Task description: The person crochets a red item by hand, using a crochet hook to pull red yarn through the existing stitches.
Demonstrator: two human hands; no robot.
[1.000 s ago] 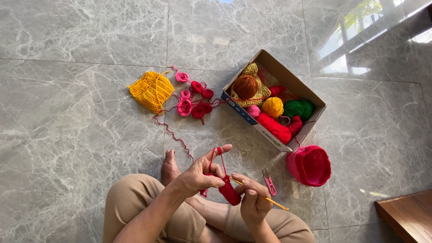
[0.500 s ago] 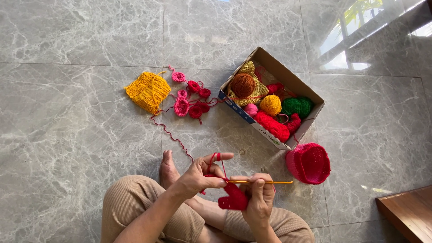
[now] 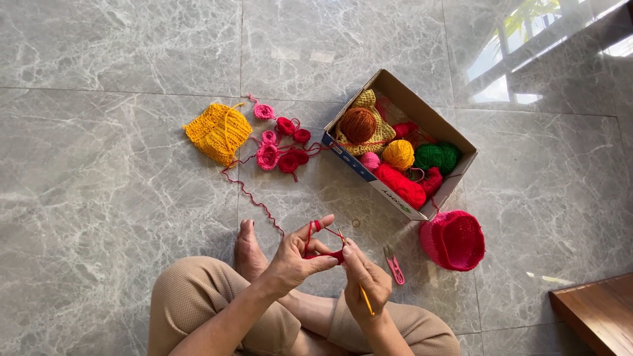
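Crochet in red yarn, a small piece [image 3: 333, 256] pinched between the left hand [image 3: 298, 256] and the right hand [image 3: 366, 280], held above the crossed legs. Left fingers are closed on the piece with the strand looped over the raised index finger; the right hand grips a yellow crochet hook [image 3: 359, 290]. Looks early on, since the piece is tiny. Already lying finished, I'd guess: pink and red yarn flowers [image 3: 282, 142], a yellow crocheted piece [image 3: 217, 132] and a pink crocheted hat [image 3: 453, 240]. Pink snips [image 3: 393, 265] sit just beside the right hand, and a cardboard box [image 3: 353, 161] of yarn balls further out on the marble floor [image 3: 99, 198].
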